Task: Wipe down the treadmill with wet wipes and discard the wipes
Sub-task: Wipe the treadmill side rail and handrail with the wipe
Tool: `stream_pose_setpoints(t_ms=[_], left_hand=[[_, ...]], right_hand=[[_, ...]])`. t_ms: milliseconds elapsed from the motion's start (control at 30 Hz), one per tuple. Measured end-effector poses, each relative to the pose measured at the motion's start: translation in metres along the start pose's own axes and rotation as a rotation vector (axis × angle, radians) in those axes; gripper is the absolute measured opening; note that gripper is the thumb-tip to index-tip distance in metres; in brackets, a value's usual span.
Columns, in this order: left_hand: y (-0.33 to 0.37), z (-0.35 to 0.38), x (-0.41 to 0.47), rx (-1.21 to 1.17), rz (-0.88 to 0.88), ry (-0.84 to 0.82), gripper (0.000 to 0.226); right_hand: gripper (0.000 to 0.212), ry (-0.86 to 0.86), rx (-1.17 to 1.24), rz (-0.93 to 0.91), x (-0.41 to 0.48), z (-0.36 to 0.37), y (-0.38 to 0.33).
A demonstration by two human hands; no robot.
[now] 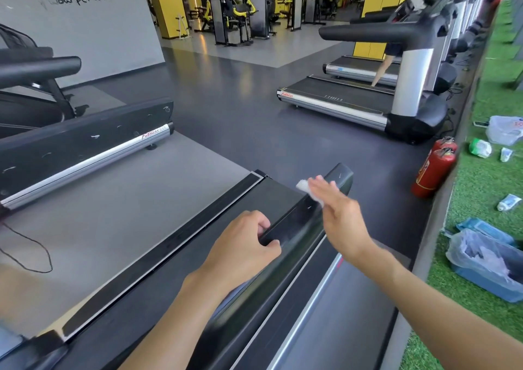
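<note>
Left grip (243,241), 6 o'clock, curls round the rail (300,219) (thumb on its near side); right grip (339,214), 4 o'clock, lies flat, fingers straight.

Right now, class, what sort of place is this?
Very likely a gym: a row of treadmills on the right, yellow-and-black weight machines at the back, and a treadmill rail under the wet wipe.

Wall (99,30) — "wow person", left treadmill rail (152,137) — "Fitness" (red script)

The wipe (303,186) is mostly hidden under the blurred right hand (341,216) on the treadmill rail (295,225), itself cut off below.
</note>
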State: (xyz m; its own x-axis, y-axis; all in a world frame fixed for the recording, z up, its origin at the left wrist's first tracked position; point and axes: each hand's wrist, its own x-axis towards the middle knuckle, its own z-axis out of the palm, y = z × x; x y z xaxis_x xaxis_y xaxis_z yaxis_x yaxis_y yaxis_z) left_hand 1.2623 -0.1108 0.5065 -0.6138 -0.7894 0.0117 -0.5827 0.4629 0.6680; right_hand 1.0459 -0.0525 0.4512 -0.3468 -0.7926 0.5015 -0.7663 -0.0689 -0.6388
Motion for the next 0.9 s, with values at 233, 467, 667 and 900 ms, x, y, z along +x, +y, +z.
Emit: stream_pose_setpoints(t_ms=[233,467,667,900], left_hand=[[0.019,0.011,0.018,0.055,0.017,0.006,0.027],[0.018,0.011,0.018,0.024,-0.009,0.008,0.029],[0.020,0.014,0.023,0.041,-0.006,0.000,0.029],[0.031,0.024,0.041,0.086,-0.011,-0.012,0.026]], right_hand=[[0.085,-0.168,-0.079,-0.319,-0.026,0.010,-0.002],[0.081,-0.127,-0.152,-0.189,0.007,-0.004,0.036],[0.073,-0.059,-0.007,-0.161,0.005,-0.002,0.018],[0.065,-0.093,0.076,-0.079,-0.005,0.010,0.022]])
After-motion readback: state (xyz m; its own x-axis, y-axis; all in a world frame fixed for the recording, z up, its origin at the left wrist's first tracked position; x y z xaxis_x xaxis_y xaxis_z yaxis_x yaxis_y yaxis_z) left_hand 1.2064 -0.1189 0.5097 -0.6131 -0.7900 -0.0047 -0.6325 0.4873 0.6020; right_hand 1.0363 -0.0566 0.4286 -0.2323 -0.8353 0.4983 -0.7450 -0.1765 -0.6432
